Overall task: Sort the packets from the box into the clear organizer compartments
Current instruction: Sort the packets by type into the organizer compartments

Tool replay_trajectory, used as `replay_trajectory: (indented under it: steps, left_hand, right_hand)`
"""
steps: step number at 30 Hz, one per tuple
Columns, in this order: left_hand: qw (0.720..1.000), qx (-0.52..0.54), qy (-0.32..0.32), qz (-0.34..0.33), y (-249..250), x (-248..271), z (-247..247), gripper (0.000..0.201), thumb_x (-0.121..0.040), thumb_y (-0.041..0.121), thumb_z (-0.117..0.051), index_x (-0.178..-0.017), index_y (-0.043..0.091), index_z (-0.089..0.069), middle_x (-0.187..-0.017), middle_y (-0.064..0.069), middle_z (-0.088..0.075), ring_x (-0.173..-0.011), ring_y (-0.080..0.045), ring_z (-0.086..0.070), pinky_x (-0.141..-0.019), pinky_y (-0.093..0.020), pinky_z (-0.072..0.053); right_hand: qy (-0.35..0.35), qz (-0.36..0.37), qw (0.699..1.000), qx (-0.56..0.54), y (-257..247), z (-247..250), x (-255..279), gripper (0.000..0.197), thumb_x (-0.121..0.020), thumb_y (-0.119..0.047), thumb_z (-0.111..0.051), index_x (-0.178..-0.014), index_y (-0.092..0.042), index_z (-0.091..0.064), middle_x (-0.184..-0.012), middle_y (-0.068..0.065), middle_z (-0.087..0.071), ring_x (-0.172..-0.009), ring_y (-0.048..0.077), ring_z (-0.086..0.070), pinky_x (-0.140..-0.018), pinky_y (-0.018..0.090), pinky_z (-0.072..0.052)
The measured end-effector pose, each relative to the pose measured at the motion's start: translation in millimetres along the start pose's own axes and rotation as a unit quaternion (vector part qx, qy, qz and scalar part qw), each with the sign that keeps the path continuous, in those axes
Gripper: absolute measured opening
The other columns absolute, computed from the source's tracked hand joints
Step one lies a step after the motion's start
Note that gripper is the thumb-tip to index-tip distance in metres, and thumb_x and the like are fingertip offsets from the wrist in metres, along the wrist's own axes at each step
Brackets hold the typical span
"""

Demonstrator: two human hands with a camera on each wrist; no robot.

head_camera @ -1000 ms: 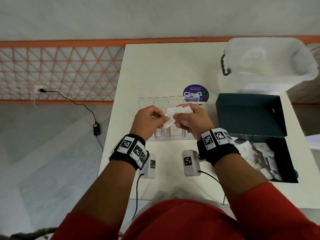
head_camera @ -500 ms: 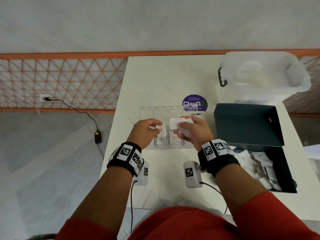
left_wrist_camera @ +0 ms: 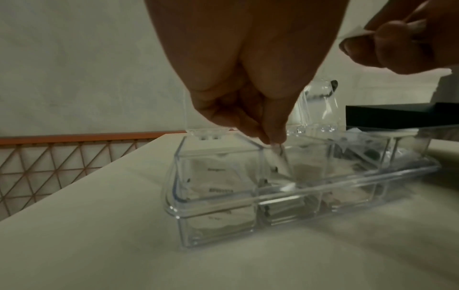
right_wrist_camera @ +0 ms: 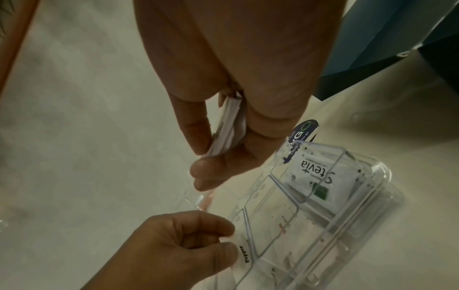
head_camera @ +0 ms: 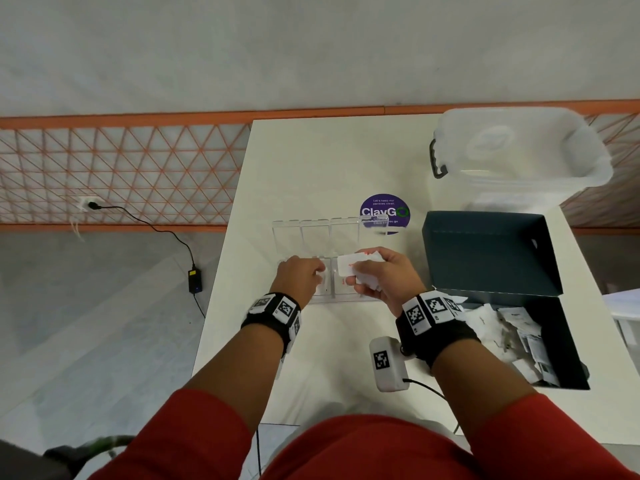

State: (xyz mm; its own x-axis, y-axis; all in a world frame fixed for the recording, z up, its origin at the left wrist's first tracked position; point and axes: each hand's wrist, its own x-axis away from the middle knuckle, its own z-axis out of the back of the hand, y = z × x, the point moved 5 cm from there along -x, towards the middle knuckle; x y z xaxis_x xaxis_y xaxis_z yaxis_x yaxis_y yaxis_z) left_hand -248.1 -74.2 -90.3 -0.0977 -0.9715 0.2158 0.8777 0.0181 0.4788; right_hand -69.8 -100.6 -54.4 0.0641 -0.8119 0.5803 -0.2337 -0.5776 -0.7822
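Left hand (head_camera: 300,278) pinches 1 packet (left_wrist_camera: 279,160) over organizer (left_wrist_camera: 250,196), compartment 2 from left | right hand (head_camera: 382,277) grips packet stack (head_camera: 353,268) | tip: lower flat, release inside walls | box (head_camera: 554,341) right.

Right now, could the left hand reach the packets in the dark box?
Probably not easily. The left hand is pinching a packet over the organizer, and the right hand sits between it and the dark box.
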Motion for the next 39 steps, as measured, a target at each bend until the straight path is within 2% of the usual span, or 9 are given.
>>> replay_trajectory:
  steps: [2, 6, 10, 13, 17, 23, 26, 30, 39]
  left_hand:
    - [0.995, -0.090, 0.004, -0.030, 3, -1, -4, 0.021, -0.093, 0.020, -0.058, -0.110, 0.022, -0.069, -0.109, -0.002, -0.067, -0.109, -0.024, -0.051, -0.090, -0.033, -0.030]
    - [0.983, -0.174, 0.017, -0.048, -1, 3, -7, 0.020, -0.093, 0.026, -0.057, -0.109, 0.024, -0.069, -0.123, 0.003, -0.051, -0.112, -0.020, -0.046, -0.091, -0.032, -0.031]
    - [0.992, 0.101, 0.079, 0.004, -1, 13, 14, 0.010, -0.089, 0.023, -0.064, -0.095, 0.022, -0.071, -0.101, 0.006, -0.059, -0.087, -0.013, -0.057, -0.077, -0.019, -0.041]
    - [0.943, 0.329, 0.000, 0.044, 10, 20, 25, 0.011, -0.086, 0.034, -0.063, -0.087, 0.026, -0.071, -0.080, 0.008, -0.070, -0.069, -0.010, -0.064, -0.064, -0.021, -0.046]
    - [0.894, 0.443, -0.047, 0.047, 23, 24, 34, 0.017, -0.084, 0.010, -0.068, -0.095, 0.022, -0.070, -0.079, 0.000, -0.073, -0.071, -0.015, -0.070, -0.065, -0.023, -0.053]
    - [0.907, 0.418, 0.048, 0.020, 28, 17, 51, 0.017, -0.081, -0.001, -0.069, -0.084, 0.015, -0.066, -0.082, -0.004, -0.073, -0.073, -0.013, -0.069, -0.067, -0.021, -0.053]
    - [0.925, 0.377, 0.051, -0.008, 33, 16, 53, 0.024, -0.084, 0.002, -0.067, -0.080, 0.025, -0.072, -0.084, 0.006, -0.073, -0.079, -0.004, -0.067, -0.072, -0.013, -0.051]
    - [0.935, 0.353, 0.033, 0.000, 32, 17, 48, 0.028, -0.085, 0.007, -0.067, -0.082, 0.035, -0.072, -0.084, 0.013, -0.072, -0.079, -0.006, -0.067, -0.075, -0.016, -0.054]
    - [0.917, 0.379, 0.104, 0.064, 18, 11, 46, 0.015, -0.079, 0.000, -0.073, -0.084, 0.014, -0.068, -0.085, -0.002, -0.071, -0.076, -0.013, -0.067, -0.066, -0.019, -0.054]
  right_hand:
    - [-0.002, 0.000, 1.000, 0.002, 0, 1, -1, 0.015, -0.088, 0.006, -0.063, -0.096, -0.006, -0.066, -0.094, 0.021, -0.070, -0.069, 0.031, -0.070, -0.056, 0.030, -0.058]
    - [-0.015, -0.002, 1.000, 0.001, -1, -1, -3, 0.016, -0.089, 0.006, -0.061, -0.093, -0.008, -0.067, -0.093, 0.020, -0.072, -0.069, 0.032, -0.070, -0.056, 0.030, -0.056]
    - [-0.016, 0.007, 1.000, 0.026, -1, -2, -4, 0.019, -0.085, 0.010, -0.062, -0.092, -0.008, -0.067, -0.086, 0.017, -0.073, -0.066, 0.031, -0.069, -0.053, 0.029, -0.055]
    - [-0.010, 0.012, 0.999, 0.032, 0, -4, -4, 0.020, -0.081, 0.010, -0.067, -0.089, -0.008, -0.065, -0.082, 0.017, -0.072, -0.064, 0.029, -0.068, -0.053, 0.029, -0.054]
    - [-0.006, 0.023, 1.000, 0.007, 0, -10, -3, 0.019, -0.083, 0.008, -0.066, -0.087, -0.010, -0.063, -0.078, 0.015, -0.072, -0.063, 0.027, -0.069, -0.053, 0.028, -0.054]
    - [-0.042, 0.000, 0.998, 0.043, 1, -12, 3, 0.017, -0.083, 0.008, -0.065, -0.091, -0.006, -0.061, -0.080, 0.016, -0.073, -0.062, 0.027, -0.067, -0.050, 0.028, -0.053]
    - [-0.058, -0.014, 0.997, 0.051, 5, -12, 5, 0.013, -0.086, 0.001, -0.065, -0.094, -0.008, -0.060, -0.080, 0.013, -0.072, -0.063, 0.028, -0.068, -0.050, 0.027, -0.052]
    - [-0.058, -0.024, 0.997, 0.052, 7, -10, 3, 0.008, -0.086, -0.002, -0.064, -0.089, -0.010, -0.062, -0.082, 0.014, -0.073, -0.064, 0.030, -0.068, -0.052, 0.028, -0.052]
    - [-0.029, -0.041, 0.997, 0.054, 12, 5, -1, 0.018, -0.086, 0.006, -0.054, -0.093, -0.007, -0.063, -0.079, 0.013, -0.072, -0.063, 0.029, -0.069, -0.052, 0.028, -0.053]
